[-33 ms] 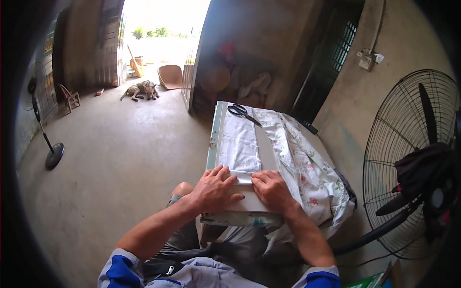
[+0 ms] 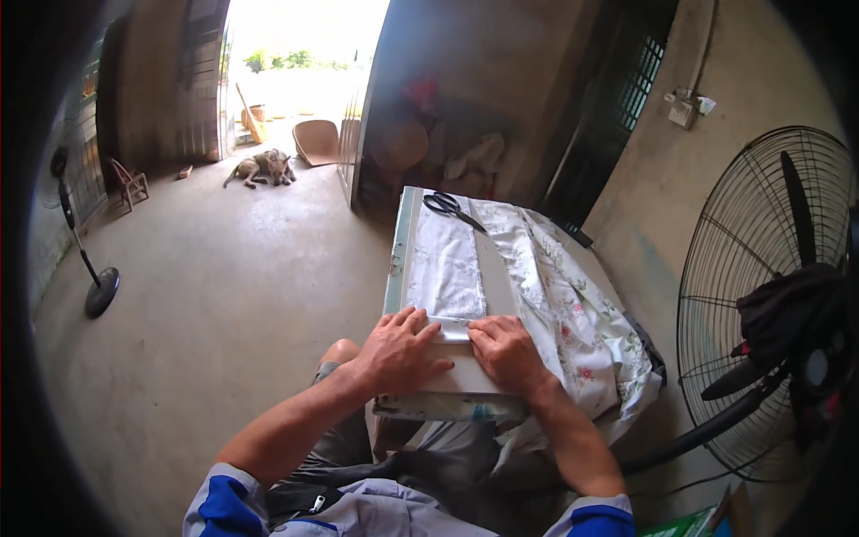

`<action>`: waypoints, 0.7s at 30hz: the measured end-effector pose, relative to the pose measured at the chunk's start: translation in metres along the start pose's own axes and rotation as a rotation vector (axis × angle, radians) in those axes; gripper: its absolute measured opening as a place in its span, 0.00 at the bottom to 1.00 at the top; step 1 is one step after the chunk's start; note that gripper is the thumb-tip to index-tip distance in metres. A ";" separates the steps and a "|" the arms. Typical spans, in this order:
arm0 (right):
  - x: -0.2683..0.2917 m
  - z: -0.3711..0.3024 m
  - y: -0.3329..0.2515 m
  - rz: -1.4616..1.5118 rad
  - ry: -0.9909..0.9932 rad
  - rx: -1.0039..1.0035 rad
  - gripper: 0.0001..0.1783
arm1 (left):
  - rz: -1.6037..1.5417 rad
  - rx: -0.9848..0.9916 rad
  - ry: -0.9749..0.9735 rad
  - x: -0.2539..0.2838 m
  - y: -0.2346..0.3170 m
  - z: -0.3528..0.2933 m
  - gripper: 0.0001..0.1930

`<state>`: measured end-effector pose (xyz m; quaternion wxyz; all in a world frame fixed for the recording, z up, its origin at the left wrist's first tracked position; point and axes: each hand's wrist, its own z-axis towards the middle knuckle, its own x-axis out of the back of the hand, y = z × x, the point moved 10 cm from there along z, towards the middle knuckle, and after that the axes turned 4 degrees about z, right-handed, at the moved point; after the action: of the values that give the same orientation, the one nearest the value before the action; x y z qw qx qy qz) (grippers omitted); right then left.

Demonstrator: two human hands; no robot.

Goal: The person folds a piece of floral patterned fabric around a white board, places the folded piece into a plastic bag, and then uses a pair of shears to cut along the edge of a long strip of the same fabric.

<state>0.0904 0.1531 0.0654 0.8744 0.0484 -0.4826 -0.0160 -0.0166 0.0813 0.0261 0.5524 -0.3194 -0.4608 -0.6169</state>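
Both hands press flat, fingers spread, on the near end of a white floral cloth strip (image 2: 445,268) lying along a small table (image 2: 400,259). The left hand (image 2: 400,351) and right hand (image 2: 506,351) sit side by side, fingertips covering the strip's folded near edge. More floral fabric (image 2: 573,313) drapes off the right side, hiding that table edge. Scissors (image 2: 450,207) lie at the far end.
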 end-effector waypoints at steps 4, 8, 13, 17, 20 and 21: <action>0.002 0.000 0.005 -0.011 0.061 -0.032 0.09 | 0.022 0.070 0.007 0.019 -0.003 0.011 0.27; 0.005 0.003 0.006 -0.005 0.073 -0.072 0.08 | 0.085 -0.001 0.167 0.015 -0.014 0.016 0.12; 0.013 0.003 0.005 0.032 0.106 -0.086 0.12 | 0.079 -0.053 0.274 0.021 -0.008 0.012 0.06; 0.005 -0.007 0.019 0.004 0.053 -0.062 0.13 | 0.061 -0.056 0.238 0.025 -0.001 0.007 0.06; 0.001 -0.016 0.022 0.077 0.022 -0.086 0.14 | 0.081 -0.065 0.196 0.023 0.005 0.001 0.06; 0.003 -0.018 0.019 0.098 0.026 -0.086 0.14 | 0.078 -0.087 0.212 0.025 0.008 -0.003 0.06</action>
<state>0.1070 0.1730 0.0600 0.8815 -0.0127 -0.4719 0.0065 -0.0129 0.0693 0.0489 0.6071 -0.2939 -0.3599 -0.6446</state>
